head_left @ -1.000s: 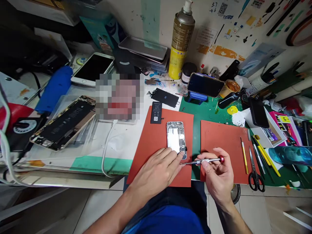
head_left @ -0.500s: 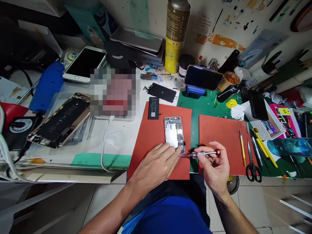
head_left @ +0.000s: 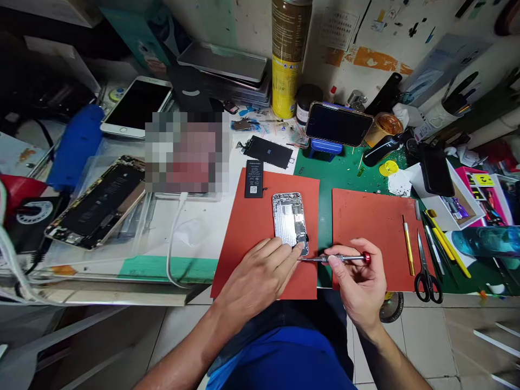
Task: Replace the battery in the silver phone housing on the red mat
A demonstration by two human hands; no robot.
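Observation:
An opened phone (head_left: 287, 219) with its silver battery bay and circuit board showing lies on the left red mat (head_left: 268, 184). My left hand (head_left: 262, 268) is closed over its lower end, fingers together and fingertips on the edge; the thumb is hidden. Between the thumb and fingers of my right hand (head_left: 361, 281) is a thin screwdriver (head_left: 343, 259) with a red cap, held almost level. Its tip points left at the phone's bottom edge, near my left fingertips; exact contact is too small to tell. A black phone battery (head_left: 254, 179) rests at the mat's top.
A screen part (head_left: 268, 151) lies behind the battery. The right red mat (head_left: 374, 216) has a yellow tool (head_left: 408, 246) and scissors (head_left: 426, 279) by its edge. A phone on a blue stand (head_left: 326, 149) and a spray can (head_left: 287, 81) stand behind. Another opened phone (head_left: 99, 203) lies left.
The camera view has shifted slightly. My right hand and the screwdriver sit a little further right in the picture; both hands keep nearly the same pose at the phone.

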